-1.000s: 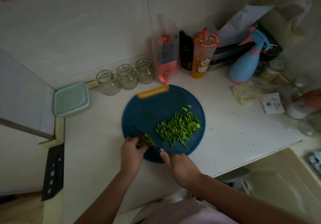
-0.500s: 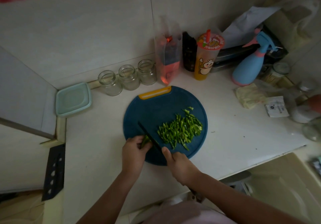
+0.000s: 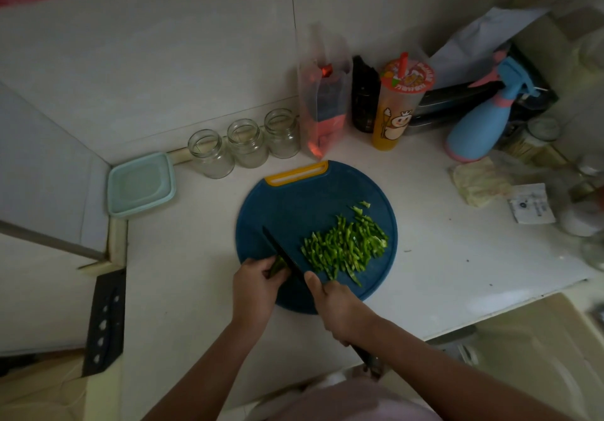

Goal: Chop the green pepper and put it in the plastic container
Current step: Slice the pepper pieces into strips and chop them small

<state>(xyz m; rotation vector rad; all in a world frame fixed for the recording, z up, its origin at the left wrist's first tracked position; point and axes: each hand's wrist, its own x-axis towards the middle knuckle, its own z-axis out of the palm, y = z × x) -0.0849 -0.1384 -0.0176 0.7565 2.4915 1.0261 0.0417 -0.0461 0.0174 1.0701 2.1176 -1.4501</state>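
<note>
- Chopping is the step in hand, and it looks nearly done. The left hand [image 3: 258, 285] curls its fingers round a last small piece of green pepper [image 3: 277, 265], pinning it at the near-left edge of the cutting board [image 3: 294, 205].
- The right hand [image 3: 336, 303] grips the handle of a dark knife [image 3: 284, 254], with one finger laid forward toward the blade. The blade lies against the pepper piece, just beside the left fingertips.
- A pile of chopped strips [image 3: 346, 247] covers the right half of the board, near the blade but apart from it.
- The next move, as I judge it, is a few short cuts through the stub. So little is left to hold that the fingertips need tucking back.
- The plastic container [image 3: 140, 185] sits in the far-left corner of the counter [image 3: 196, 257], well apart from the board. Its lid seems to be on, so it would have to come off first.
- Three glass jars [image 3: 245, 142] line the wall between container and board, close to any path for carrying the strips.
- A clear bag [image 3: 323, 100], a drink cup [image 3: 397, 106] and a spray bottle [image 3: 480, 119] stand behind the board, out of the way.
</note>
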